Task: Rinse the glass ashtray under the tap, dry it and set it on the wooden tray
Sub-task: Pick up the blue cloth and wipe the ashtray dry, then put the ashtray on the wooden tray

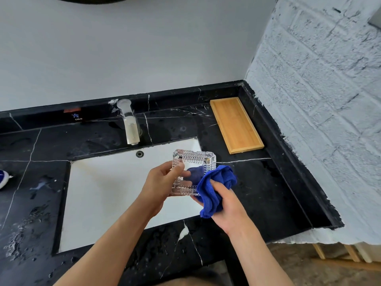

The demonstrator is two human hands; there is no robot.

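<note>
Over sink [107, 195]: left hand [162, 182] holds ashtray [193, 172], right hand [224, 199] (clutching cloth [216, 182]).

Both bare forearms reach forward; the left hand [162, 183] pinches with thumb on top, just beside it the right hand [223, 200] is fisted.

black marble counter [253, 195], wet in patches, carries a wooden tray [236, 124].

The cloth [216, 188] hides the ashtray's [193, 172] right edge. A blue-white object [3, 178] is cut off at the left edge, unidentifiable.
</note>
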